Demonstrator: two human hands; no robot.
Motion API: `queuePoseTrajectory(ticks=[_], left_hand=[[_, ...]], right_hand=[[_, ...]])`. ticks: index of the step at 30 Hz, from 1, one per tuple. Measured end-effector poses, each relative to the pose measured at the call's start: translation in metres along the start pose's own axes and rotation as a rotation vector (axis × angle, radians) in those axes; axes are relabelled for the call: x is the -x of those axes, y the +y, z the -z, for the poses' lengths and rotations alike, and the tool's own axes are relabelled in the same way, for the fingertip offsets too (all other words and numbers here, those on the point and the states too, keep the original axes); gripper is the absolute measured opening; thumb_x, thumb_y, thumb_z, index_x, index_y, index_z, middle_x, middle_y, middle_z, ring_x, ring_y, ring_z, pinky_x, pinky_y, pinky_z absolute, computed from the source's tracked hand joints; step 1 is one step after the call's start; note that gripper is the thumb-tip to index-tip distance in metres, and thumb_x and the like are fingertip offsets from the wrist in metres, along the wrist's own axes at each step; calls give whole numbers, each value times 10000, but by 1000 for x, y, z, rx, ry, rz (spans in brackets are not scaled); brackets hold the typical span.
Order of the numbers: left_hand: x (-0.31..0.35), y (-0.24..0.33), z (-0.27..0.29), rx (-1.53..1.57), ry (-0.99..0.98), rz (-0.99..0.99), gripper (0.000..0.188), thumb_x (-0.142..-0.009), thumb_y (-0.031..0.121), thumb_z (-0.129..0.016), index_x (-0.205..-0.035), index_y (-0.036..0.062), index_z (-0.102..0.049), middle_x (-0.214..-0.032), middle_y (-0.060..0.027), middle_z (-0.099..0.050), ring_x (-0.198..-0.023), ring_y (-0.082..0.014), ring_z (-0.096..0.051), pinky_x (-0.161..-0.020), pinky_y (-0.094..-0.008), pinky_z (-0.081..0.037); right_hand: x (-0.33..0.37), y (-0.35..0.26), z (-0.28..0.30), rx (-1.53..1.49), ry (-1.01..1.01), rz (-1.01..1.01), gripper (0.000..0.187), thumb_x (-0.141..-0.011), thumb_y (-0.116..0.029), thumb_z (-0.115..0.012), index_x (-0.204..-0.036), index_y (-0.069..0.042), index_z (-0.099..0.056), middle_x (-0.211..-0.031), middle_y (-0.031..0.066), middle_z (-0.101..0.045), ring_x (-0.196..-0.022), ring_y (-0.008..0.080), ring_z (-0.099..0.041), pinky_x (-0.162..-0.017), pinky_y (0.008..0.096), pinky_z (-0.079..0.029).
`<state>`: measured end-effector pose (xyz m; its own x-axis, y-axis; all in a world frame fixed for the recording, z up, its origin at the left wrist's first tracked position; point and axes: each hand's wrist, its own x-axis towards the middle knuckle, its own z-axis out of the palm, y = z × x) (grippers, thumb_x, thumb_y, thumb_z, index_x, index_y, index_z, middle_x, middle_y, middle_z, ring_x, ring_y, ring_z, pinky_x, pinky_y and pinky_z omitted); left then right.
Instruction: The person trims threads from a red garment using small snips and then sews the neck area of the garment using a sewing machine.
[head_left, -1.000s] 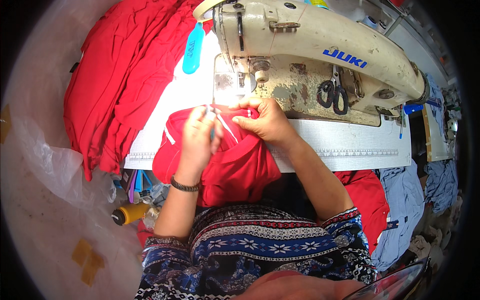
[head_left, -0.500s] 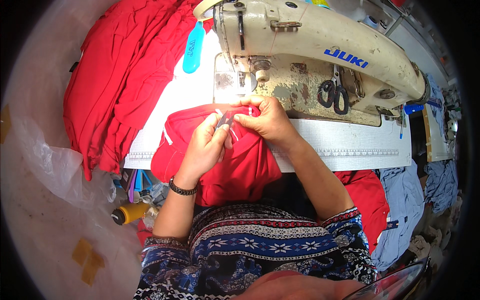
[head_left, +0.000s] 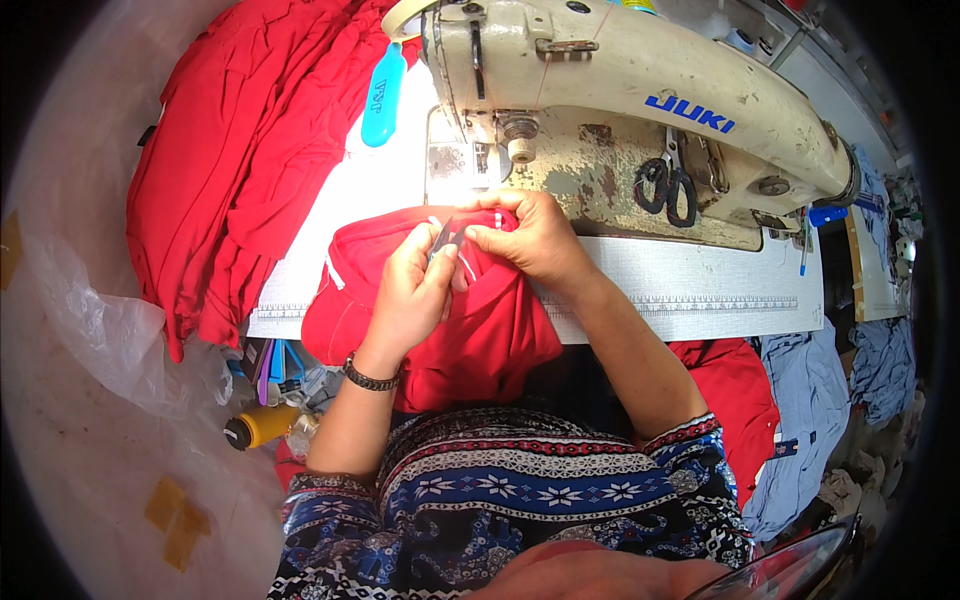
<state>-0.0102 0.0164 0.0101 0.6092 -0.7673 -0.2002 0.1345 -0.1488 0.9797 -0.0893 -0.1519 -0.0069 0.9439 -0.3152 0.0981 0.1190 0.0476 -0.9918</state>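
A red garment [head_left: 470,345] lies gathered at the front edge of the sewing table, its opening facing up and a white strip showing on its edge. My left hand [head_left: 412,285] is closed round small thread snips [head_left: 440,240], whose blades point up at the fabric by my right thumb. My right hand [head_left: 535,240] pinches the garment's far edge between thumb and fingers, just in front of the sewing machine's needle area. The fabric right under the fingertips is partly hidden.
The cream sewing machine [head_left: 640,85] spans the back, with black-handled scissors [head_left: 668,185] on it. Red garments [head_left: 240,150] are heaped at the left, near a blue tag [head_left: 385,95]. A ruler strip [head_left: 690,305] runs along the table front. A yellow bottle [head_left: 262,427] lies lower left.
The snips have turned slightly in my left hand, and their blades now show spread apart. My right hand keeps its pinch on the fabric in nearly the same place.
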Motion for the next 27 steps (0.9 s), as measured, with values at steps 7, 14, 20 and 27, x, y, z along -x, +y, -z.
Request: queuePoseTrajectory(ticks=[7,14,20,27], left_hand=[[0,2,2,11,-45,-20,115,-1024,119,-433,-1008,42,-516,-675,-22,-579,-426,-46,-446,-395,-198,-356],[1,6,2,10,-62,22,113,-1019,112,-426,-988,46,-512,-674,-23,-579,-428,-54,-452,-396,-203,-356],[0,6,1,9,-49,31,109,-1015,109,-426,-989,46,-511,-673,-25,-584,-426,-58,-456,-394,-206,-356],[0,8,0,-6,-35,32,107,-1013,106,-428,-989,44,-511,-672,-28,-586,-416,-61,-451,-388,-210,-355]], right_hand=[[0,-2,3,-39,-24,-14,197,-837,-4,-675,-1022,61,-657,-928,39,-696,-818,49,-612,-730,217,-511],[-1,-1,2,-39,-28,-21,209,-837,-1,-670,-1035,62,-652,-915,26,-689,-796,43,-606,-707,206,-506],[-1,-1,3,-11,-26,-22,218,-834,2,-671,-1039,71,-653,-924,28,-691,-804,44,-603,-716,211,-506],[-1,0,1,-19,-1,-12,219,-824,-6,-686,-1030,65,-662,-906,28,-694,-801,49,-603,-714,219,-507]])
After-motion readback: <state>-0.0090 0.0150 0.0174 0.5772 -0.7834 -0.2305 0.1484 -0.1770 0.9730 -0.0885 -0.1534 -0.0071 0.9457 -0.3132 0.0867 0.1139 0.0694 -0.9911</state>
